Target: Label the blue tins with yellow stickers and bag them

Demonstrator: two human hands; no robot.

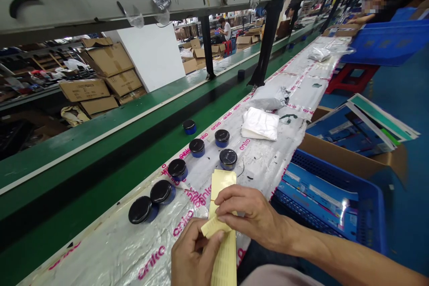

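Observation:
Both hands are on a long pale-yellow strip of label backing paper (223,183) over the table's near edge. My left hand (196,254) pinches a folded part of it between thumb and fingers. From the right, my right hand (254,214) presses thumb and fingertips together at the same fold; whether a label is between them is hidden. Past the strip's far end stands a round black-topped container (228,159). Several more, with blue sides, stand in a loose row to the left, among them a container (142,210) nearest my left hand.
A green conveyor belt (214,109) runs along the left, carrying another container (189,127). White bags (260,123) lie farther up the plastic-covered table. To the right are a blue crate (375,205) of printed sheets and a cardboard box (348,156). A person (375,9) sits at the far right.

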